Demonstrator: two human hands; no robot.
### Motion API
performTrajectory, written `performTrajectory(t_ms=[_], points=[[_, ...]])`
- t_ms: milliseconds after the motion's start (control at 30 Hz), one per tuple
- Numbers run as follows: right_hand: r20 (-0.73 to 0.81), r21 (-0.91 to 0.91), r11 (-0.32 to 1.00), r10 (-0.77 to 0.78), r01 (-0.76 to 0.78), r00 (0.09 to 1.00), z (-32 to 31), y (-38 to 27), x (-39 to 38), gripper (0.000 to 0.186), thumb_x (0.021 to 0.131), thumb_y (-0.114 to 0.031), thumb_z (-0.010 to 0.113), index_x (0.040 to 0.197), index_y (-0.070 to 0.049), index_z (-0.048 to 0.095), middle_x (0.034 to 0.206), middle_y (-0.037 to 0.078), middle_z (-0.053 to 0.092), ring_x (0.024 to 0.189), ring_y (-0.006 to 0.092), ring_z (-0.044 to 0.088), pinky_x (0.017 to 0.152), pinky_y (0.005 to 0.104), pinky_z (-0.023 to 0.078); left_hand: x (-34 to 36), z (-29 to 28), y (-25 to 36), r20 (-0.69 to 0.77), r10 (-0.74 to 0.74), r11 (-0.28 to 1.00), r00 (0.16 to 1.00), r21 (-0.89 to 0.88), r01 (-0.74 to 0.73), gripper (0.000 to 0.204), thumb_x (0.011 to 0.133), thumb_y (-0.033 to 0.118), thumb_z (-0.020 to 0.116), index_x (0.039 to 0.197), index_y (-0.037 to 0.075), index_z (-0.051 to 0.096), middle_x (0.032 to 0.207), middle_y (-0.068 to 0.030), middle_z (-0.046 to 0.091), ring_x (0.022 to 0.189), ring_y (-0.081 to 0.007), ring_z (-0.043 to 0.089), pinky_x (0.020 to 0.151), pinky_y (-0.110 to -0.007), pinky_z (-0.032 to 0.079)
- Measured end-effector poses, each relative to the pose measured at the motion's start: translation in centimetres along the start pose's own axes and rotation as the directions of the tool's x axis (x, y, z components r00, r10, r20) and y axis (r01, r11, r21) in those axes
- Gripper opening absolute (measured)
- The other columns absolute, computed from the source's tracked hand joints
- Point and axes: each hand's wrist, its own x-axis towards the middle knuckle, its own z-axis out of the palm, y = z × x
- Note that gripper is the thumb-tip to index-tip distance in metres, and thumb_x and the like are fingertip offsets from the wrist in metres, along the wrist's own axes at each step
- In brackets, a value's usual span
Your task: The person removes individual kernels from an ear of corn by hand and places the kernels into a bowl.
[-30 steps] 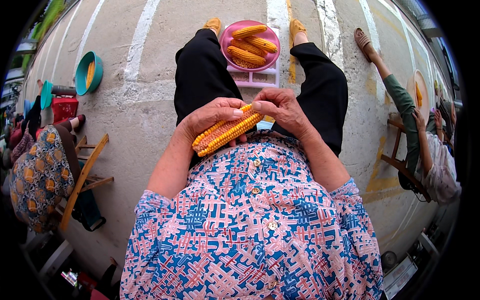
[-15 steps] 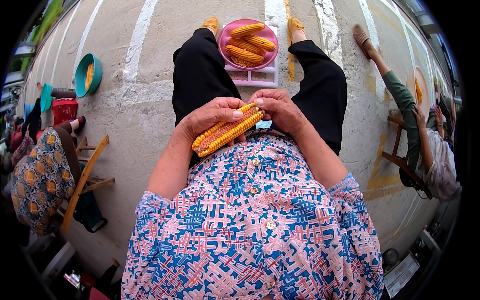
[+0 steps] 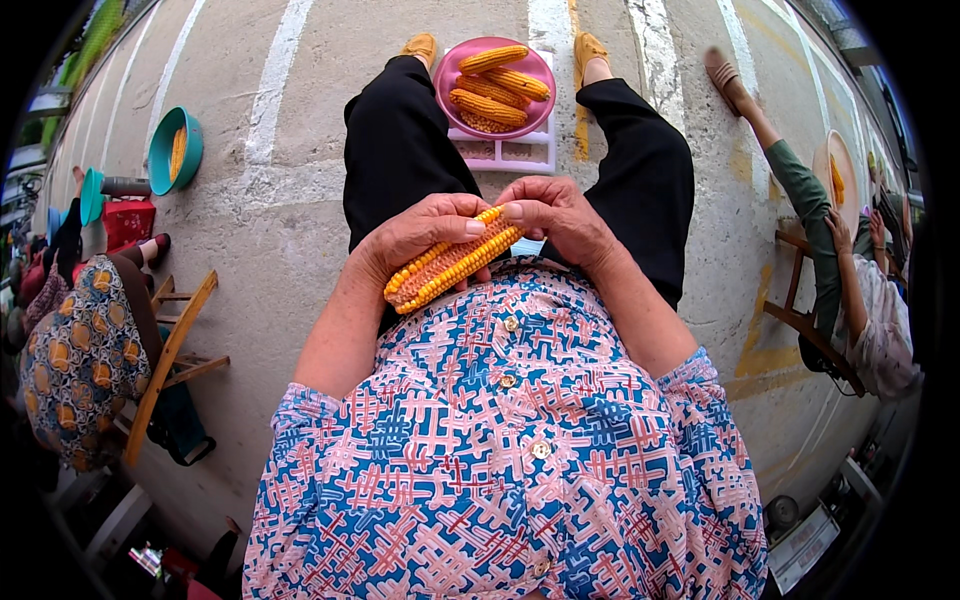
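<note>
Above my lap I hold an ear of corn (image 3: 445,268), tilted with its far end up to the right. Bare strips of cob run along it between rows of yellow kernels. My left hand (image 3: 428,235) is closed around its middle, thumb on top and fingers partly hidden underneath. At the far end, my right hand (image 3: 562,220) grips the tip, its thumb pressed on the kernels. Beyond my hands, between my feet, a pink basin (image 3: 447,100) holds several whole ears of corn (image 3: 490,85) and some loose kernels.
The basin sits on a pale pink stool (image 3: 530,155). To the left are a teal basin (image 3: 160,165) with corn, a red bag (image 3: 128,222) and a person on a wooden chair (image 3: 170,360). At right, another seated person (image 3: 870,300) is beside a pale basin (image 3: 825,170).
My right thumb and hand have shifted slightly to the left along the tip of the ear. My left hand keeps its hold in nearly the same place.
</note>
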Motion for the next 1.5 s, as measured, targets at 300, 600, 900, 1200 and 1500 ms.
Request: performTrajectory(t_ms=[300,600,900,1200,1500], points=[[-0.009,0.144,0.988,0.049,-0.048,0.999,-0.2,-0.2,-0.1,0.027,0.091,-0.024,0.061,0.095,0.001,0.069,0.070,0.002,0.060,0.052,0.0057,0.047,0.047,0.0177,0.038,-0.2,0.2,0.1,0.005,0.011,1.000,1.000,-0.012,-0.011,0.040,0.086,0.021,0.063,0.114,-0.003,0.048,0.092,-0.0153,0.059,0.072,-0.0230,0.068,0.056,-0.030,0.060],[0.048,0.490,0.869,0.051,-0.069,0.998,-1.2,1.4,0.6,0.046,0.097,-0.037,0.048,0.108,0.006,0.062,0.091,0.011,0.065,0.069,0.0123,0.059,0.058,0.0233,0.050,-0.1,0.0,-0.1,-0.033,0.036,0.999,0.999,0.019,-0.035,0.044,0.084,0.019,0.062,0.118,-0.004,0.046,0.097,-0.0167,0.058,0.075,-0.0249,0.068,0.056,-0.032,0.061],[-0.025,0.899,0.435,-0.074,0.055,0.997,-1.4,-0.3,0.2,0.097,0.081,-0.072,0.048,0.135,0.009,0.036,0.133,0.029,0.042,0.124,0.0398,0.046,0.102,0.0468,0.042,-0.6,-1.0,-0.4,-0.049,0.305,0.939,0.951,-0.149,-0.309,0.053,0.087,0.023,0.056,0.127,-0.008,0.039,0.102,-0.0233,0.059,0.077,-0.0263,0.068,0.054,-0.031,0.060],[-0.288,0.779,0.627,0.345,0.009,0.893,-4.4,3.6,1.8,0.040,0.097,-0.036,0.044,0.109,-0.001,0.058,0.098,0.011,0.064,0.084,0.0224,0.062,0.069,0.0327,0.050,-1.0,-1.6,-0.5,-0.061,0.381,0.899,0.923,-0.208,-0.385,0.052,0.087,0.022,0.057,0.126,-0.007,0.040,0.102,-0.0237,0.059,0.078,-0.0267,0.068,0.054,-0.032,0.060],[-0.454,0.611,0.781,0.482,-0.132,0.750,-8.5,5.2,8.7,0.017,0.093,-0.017,0.046,0.099,-0.006,0.058,0.080,0.006,0.060,0.062,0.0157,0.057,0.051,0.0261,0.041,-1.4,-2.2,-0.4,-0.052,0.362,0.892,0.931,-0.272,-0.362,0.052,0.086,0.022,0.059,0.124,-0.007,0.040,0.103,-0.0240,0.058,0.080,-0.0280,0.068,0.056,-0.034,0.060]])
